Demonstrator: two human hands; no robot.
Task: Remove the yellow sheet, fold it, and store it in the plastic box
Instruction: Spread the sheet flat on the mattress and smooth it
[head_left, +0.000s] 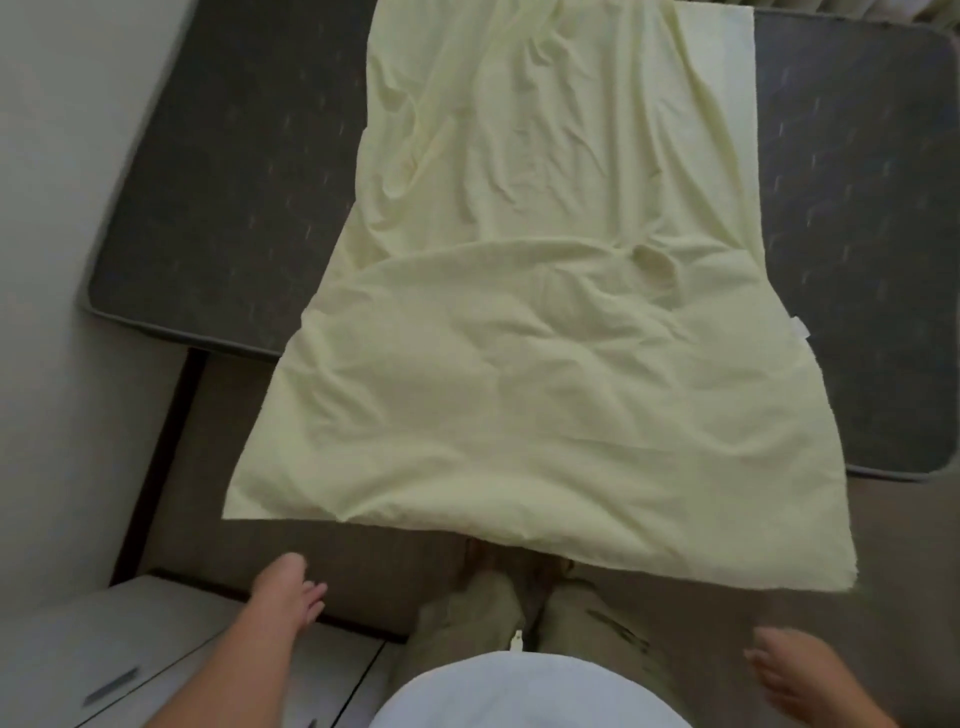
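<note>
Yellow sheet (545, 364): lies in a long creased strip down the middle of the dark mattress (223, 182), running from 12 o'clock toward 6. Its near end overhangs the mattress's near edge and spreads over the brown surface (363, 561) below. The near hem runs slanted, from a corner at 8 o'clock to a lower corner at 5 o'clock. A small white tag (800, 328) shows on its edge at 3 o'clock.

Mattress: bare on both sides of the strip, with rounded piped corners showing at 9 and 4 o'clock.

Left hand (291, 587): at 7 o'clock, fingers relaxed and empty, near the hem but not touching it.

Right hand (789, 670): at 5 o'clock, blurred, fingers loosely spread, grasping nothing, below the hem's lower corner.

Surroundings: a pale wall (62, 156) closes the 9 o'clock side. A white cabinet (130, 649) stands at 8 o'clock, just beside the left forearm. The person's trousers (478, 608) meet the hem at 6 o'clock.
</note>
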